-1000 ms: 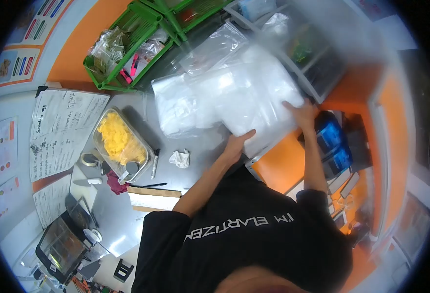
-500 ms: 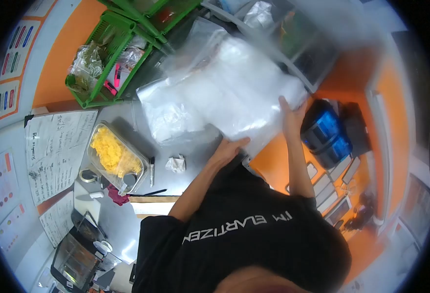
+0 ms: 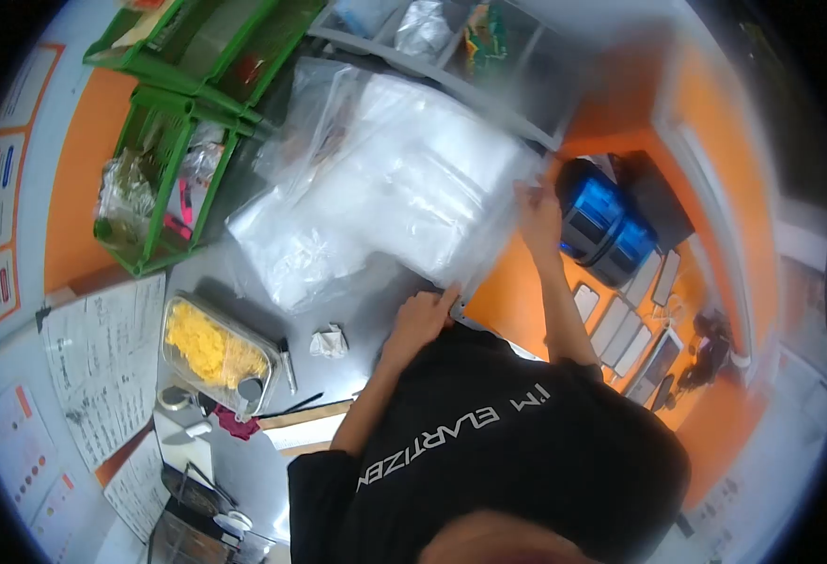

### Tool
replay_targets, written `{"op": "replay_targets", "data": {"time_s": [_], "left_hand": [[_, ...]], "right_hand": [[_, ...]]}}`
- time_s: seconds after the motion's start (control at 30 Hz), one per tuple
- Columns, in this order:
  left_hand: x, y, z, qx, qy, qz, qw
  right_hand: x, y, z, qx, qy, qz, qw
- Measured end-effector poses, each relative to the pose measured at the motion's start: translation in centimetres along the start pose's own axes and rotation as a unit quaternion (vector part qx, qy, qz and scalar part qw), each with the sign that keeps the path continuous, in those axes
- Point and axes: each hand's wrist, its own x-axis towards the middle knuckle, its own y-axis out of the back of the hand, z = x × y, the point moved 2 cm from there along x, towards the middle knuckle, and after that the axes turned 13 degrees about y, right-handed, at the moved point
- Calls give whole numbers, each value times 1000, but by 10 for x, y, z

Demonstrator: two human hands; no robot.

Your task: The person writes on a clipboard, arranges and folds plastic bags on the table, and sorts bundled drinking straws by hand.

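Note:
A large clear plastic bag (image 3: pixel 432 179) lies spread over the grey worktop, wrinkled and glossy. My left hand (image 3: pixel 421 318) is at its near corner, fingers curled and pinching the edge. At the bag's right edge, my right hand (image 3: pixel 538 209) is closed on the plastic, its fingertips slightly blurred. Another heap of clear plastic bags (image 3: pixel 296 249) lies to the left, partly overlapped. A crumpled white paper (image 3: pixel 329 341) rests on the worktop near my left forearm.
A clear tub of yellow food (image 3: pixel 202 346) stands at left beside a marker (image 3: pixel 288 367). Green crates (image 3: pixel 136 188) and a grey divided bin (image 3: pixel 451 56) border the back. Right of me, a blue-black case (image 3: pixel 611 221) and several phones (image 3: pixel 611 334) lie on an orange surface.
The view has shifted, so most things appear further left and lower. The large bag now lies flatter and sharper, and my right hand's fingers have closed in at its edge.

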Motion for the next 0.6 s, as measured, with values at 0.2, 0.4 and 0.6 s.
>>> {"op": "replay_targets", "data": {"time_s": [0.2,0.4,0.6], "left_hand": [[-22,17,85,57,-271,396,876],[-16,61,100,-76,-303,253,916],[-8,11,88,273,-293,318,859]], "right_hand": [[-11,-8,-9,328,-164,-160,916],[-4,-17,8,303,103,-230,919],[-13,-21,-5,-17,21,-241,970]]}}
